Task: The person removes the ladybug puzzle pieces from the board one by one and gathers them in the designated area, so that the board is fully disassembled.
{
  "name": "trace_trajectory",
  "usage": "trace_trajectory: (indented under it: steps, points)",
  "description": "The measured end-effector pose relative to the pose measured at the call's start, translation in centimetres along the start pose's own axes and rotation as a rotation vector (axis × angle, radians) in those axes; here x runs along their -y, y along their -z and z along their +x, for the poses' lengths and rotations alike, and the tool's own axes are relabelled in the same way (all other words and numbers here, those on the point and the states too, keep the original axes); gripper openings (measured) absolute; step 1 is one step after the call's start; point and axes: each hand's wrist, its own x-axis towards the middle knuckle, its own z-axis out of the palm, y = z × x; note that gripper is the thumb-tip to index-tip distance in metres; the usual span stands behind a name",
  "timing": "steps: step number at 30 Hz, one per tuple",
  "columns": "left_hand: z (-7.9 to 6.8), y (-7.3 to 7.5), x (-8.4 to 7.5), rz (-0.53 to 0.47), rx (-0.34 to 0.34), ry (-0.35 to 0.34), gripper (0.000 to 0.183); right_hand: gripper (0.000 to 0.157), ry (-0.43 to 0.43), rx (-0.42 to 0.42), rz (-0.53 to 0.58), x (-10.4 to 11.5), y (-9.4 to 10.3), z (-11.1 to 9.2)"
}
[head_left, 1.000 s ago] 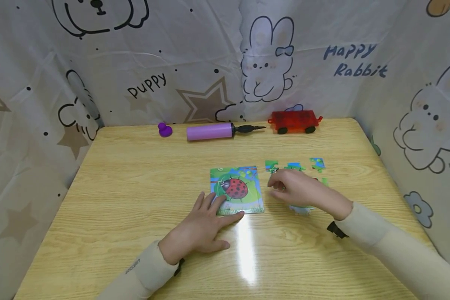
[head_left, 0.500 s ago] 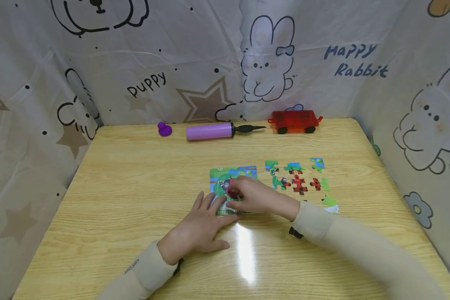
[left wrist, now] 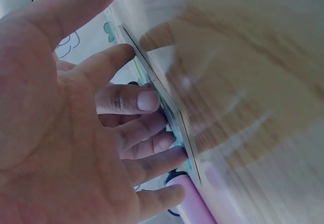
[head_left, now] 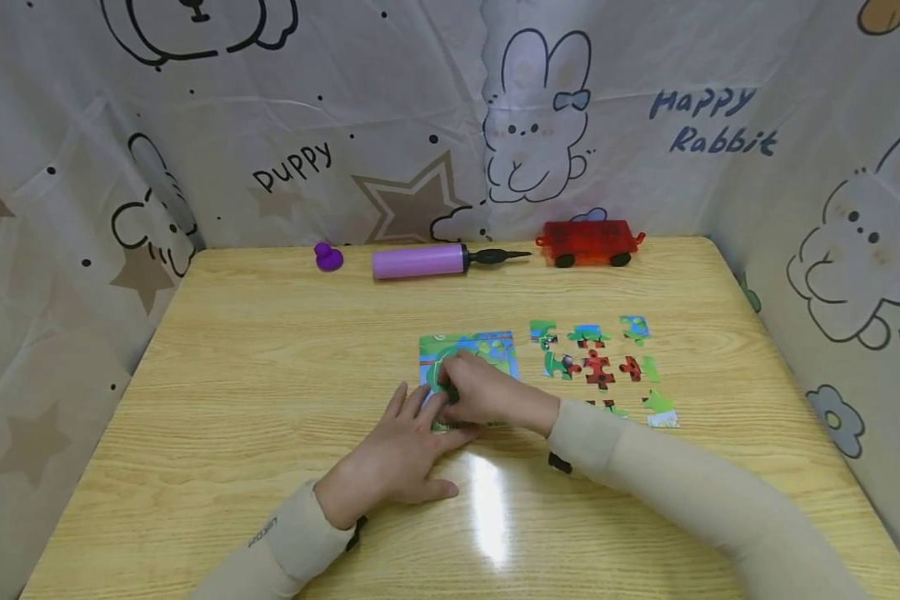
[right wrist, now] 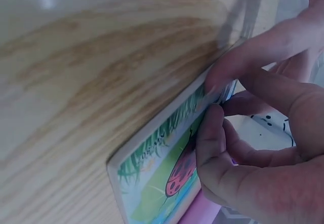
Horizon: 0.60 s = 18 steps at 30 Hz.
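A square puzzle board (head_left: pixel 487 342) with a ladybug picture lies flat at mid-table, partly covered by both hands. My left hand (head_left: pixel 393 458) is spread, its fingertips resting on the board's lower left edge. Over the board's left part, my right hand (head_left: pixel 487 392) has thumb and fingers pinched together, close to the left fingers. The right wrist view has this pinch (right wrist: pixel 215 117) at the board's grassy edge; a puzzle piece appears held there, mostly hidden by the fingers. Several loose jigsaw pieces (head_left: pixel 598 369) lie spread right of the board, the lowest ones partly behind the right sleeve.
Along the table's back edge stand a small purple duck-shaped toy (head_left: pixel 328 257), a pink hand pump (head_left: pixel 420 262) with a black nozzle, and a red toy wagon (head_left: pixel 591 243). A printed cloth (head_left: pixel 420 100) hangs behind and at both sides.
From the loose pieces, my right hand has moved left onto the board, then a little further left toward my left fingers. Pieces it covered are visible again. The left hand stays put.
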Motion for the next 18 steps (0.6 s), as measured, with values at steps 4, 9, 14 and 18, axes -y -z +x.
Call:
trace_trajectory:
  steps: [4, 9, 14, 18]
  points:
    - [0.0, 0.1, 0.0, -0.017, -0.004, 0.003, 0.079, 0.04, -0.043, 0.024, 0.056, 0.1, 0.3, 0.2]
    - [-0.2, 0.3, -0.2, -0.034, -0.013, 0.015, 0.08, 0.042, -0.06, 0.026, 0.13, 0.0, 0.4, 0.2]
    - [-0.2, 0.2, -0.2, -0.031, -0.014, 0.021, 0.079, 0.041, -0.06, 0.02, 0.167, -0.8, 0.6, 0.1]
    - [-0.1, 0.1, -0.2, -0.058, 0.008, 0.042, 0.077, 0.038, -0.052, 0.022, 0.174, -1.8, 0.9, -0.1]
